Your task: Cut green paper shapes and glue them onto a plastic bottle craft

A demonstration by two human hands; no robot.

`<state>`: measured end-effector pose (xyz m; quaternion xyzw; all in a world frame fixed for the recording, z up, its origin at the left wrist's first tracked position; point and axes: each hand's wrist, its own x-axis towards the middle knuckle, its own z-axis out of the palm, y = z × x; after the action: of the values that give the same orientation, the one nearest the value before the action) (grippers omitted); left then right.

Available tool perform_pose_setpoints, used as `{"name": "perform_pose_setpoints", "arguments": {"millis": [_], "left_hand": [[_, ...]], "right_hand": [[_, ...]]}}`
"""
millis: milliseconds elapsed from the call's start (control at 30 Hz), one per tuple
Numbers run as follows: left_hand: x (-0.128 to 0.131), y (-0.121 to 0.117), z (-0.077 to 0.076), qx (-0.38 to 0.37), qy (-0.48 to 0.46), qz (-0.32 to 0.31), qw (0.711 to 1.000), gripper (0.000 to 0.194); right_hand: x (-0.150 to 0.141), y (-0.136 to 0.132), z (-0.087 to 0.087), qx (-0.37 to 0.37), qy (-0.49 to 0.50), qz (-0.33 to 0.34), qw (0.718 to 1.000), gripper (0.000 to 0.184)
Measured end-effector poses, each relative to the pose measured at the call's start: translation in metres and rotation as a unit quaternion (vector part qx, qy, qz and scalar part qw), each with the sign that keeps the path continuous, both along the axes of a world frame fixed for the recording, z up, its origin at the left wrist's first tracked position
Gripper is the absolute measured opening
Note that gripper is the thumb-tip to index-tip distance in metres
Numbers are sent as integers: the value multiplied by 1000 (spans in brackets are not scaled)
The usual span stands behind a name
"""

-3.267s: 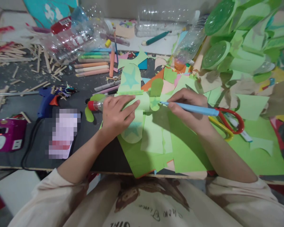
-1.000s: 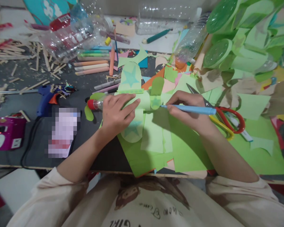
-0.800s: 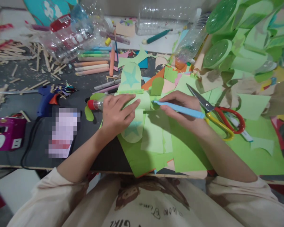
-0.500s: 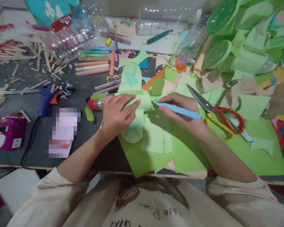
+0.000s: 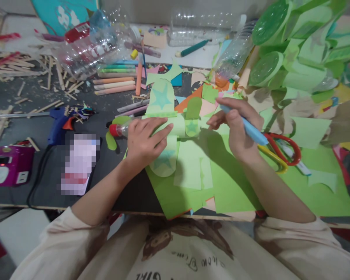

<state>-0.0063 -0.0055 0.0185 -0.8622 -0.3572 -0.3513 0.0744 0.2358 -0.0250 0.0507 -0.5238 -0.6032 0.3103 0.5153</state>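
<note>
A toy plane made from a plastic bottle wrapped in light green paper lies sideways, its red cap pointing left. Blue stars mark its upper wing, lower wing and the small tail piece. My left hand is curved over the bottle's body, holding it against the table; the part under the palm is hidden. Right of the tail, my right hand is raised and grips a light blue marker, clear of the paper. The marker's tip is hidden by the fingers.
Scissors lie right of my right hand, blades covered by it. Green sheets spread beneath. At left are a blue glue gun, a phone and wood sticks. Clear bottles and markers lie behind.
My right hand has lifted the blue marker off the tail and moved right, uncovering the blue star there and covering the scissor blades. My left hand stays on the bottle.
</note>
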Motion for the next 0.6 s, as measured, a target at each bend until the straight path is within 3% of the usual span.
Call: {"name": "perform_pose_setpoints", "arguments": {"millis": [100,233,367,600], "left_hand": [[0,1,0,15,14,8,1000,28],[2,2,0,53,-5,3,999,24],[2,2,0,46,16,19,999,24],[1,0,-2,15,-5,11,1000,28]], "right_hand": [[2,6,-7,-6,-3,-30,1000,36],[2,14,-18,-5,-22,7,1000,30],[3,18,-31,16,-47,3,999,21],[4,20,-50,3,-55,-5,998,29]]}}
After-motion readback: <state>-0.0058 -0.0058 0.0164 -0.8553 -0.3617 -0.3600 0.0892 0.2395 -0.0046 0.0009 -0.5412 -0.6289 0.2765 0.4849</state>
